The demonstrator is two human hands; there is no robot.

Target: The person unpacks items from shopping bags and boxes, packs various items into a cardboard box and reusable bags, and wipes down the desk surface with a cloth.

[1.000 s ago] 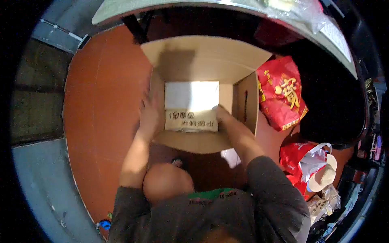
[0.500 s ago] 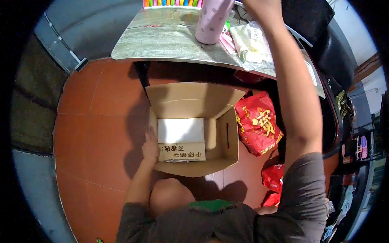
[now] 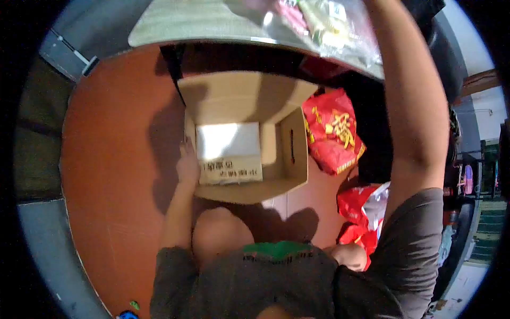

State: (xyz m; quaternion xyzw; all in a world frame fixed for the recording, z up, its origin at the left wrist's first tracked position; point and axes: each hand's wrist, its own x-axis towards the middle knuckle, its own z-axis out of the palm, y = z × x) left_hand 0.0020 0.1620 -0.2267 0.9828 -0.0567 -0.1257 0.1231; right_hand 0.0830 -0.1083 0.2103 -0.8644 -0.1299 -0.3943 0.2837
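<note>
An open cardboard box (image 3: 247,194) stands on the floor in front of me. Inside it, to the left, lies a flat piece with a white upper part (image 3: 228,139) and a brown strip with dark printed characters (image 3: 231,169). My left hand (image 3: 187,164) rests against the outside of the box's left wall, its fingers stretched forward along the edge. My right forearm (image 3: 411,90) reaches up over the table's right part; the hand itself is beyond the top of the view. Nearest to that arm, on the table, is a clear plastic bag (image 3: 340,29) with pale contents.
The table (image 3: 186,24) spans the top of the view, with a pink packet (image 3: 292,16) near the bag. Right of the box sits a red bag with gold characters (image 3: 334,130). Closer to me are more red bags (image 3: 353,204). My knee (image 3: 220,231) is just before the box.
The view has tipped, so the box and table appear higher and the purple bottle is almost out of frame. My right hand has left the view; my left hand stays at the box.
</note>
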